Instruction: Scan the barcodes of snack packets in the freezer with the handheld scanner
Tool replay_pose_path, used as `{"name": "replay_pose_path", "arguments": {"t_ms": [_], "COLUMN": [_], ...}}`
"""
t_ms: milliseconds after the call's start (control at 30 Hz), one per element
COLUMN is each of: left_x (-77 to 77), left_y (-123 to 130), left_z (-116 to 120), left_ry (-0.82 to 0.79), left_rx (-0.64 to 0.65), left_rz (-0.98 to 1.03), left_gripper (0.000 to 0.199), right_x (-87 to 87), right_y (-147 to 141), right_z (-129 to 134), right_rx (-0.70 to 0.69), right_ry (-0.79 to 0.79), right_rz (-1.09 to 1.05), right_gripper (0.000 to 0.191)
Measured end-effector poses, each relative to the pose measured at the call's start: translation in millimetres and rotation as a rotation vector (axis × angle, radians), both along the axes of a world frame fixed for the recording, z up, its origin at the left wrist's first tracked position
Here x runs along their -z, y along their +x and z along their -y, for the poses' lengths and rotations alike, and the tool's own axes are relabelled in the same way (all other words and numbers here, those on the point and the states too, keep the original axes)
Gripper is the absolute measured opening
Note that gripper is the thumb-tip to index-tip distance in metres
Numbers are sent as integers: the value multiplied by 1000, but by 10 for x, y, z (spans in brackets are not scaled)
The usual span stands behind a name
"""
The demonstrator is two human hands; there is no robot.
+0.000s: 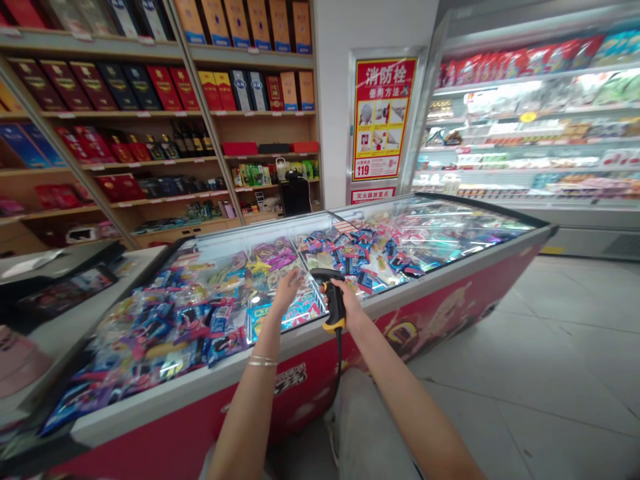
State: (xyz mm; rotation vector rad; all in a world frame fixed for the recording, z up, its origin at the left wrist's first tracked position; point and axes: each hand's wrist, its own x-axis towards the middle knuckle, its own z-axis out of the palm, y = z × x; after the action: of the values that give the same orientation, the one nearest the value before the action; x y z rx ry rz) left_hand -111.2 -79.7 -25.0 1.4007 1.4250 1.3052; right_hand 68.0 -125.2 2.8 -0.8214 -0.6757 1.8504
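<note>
A black and yellow handheld barcode scanner (336, 307) is in my right hand (349, 297), which wraps around its grip. Its cable runs down from the handle along the freezer's front. My left hand (289, 288) hovers to the left of the scanner with fingers partly stretched out; I see nothing in them, though they are small and a little blurred. Both hands are over the near edge of a long chest freezer (430, 285). Under its glass top lie many packaged ice creams (195, 320) in blue, purple and yellow wrappers.
To the left stands a counter (60, 327) with a screen on it and a pink object (20, 363). Shelves of boxed bottles (125, 87) line the back wall. A red fire hydrant sign (384, 120) hangs there. A lit refrigerated display (530, 133) is at right.
</note>
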Motion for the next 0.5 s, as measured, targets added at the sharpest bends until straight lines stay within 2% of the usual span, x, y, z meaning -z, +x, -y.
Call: {"name": "replay_pose_path", "arguments": {"t_ms": [133, 233, 333, 400, 500], "left_x": [108, 173, 182, 149, 38], "left_y": [1, -11, -80, -184, -416], "left_z": [-4, -31, -83, -136, -236], "left_ry": [40, 68, 46, 30, -17], "left_rx": [56, 3, 1, 31, 115], "left_rz": [316, 407, 397, 340, 144], "left_gripper": [37, 40, 42, 41, 39], "right_x": [-88, -83, -33, -22, -115], "right_y": [-12, -17, -12, 12, 116], "right_z": [96, 116, 86, 52, -20], "right_rx": [-7, -49, -63, -50, -33], "right_ry": [-114, -95, -53, 4, 202], "right_rz": [-35, 8, 67, 122, 215], "right_gripper": [27, 30, 31, 25, 15]}}
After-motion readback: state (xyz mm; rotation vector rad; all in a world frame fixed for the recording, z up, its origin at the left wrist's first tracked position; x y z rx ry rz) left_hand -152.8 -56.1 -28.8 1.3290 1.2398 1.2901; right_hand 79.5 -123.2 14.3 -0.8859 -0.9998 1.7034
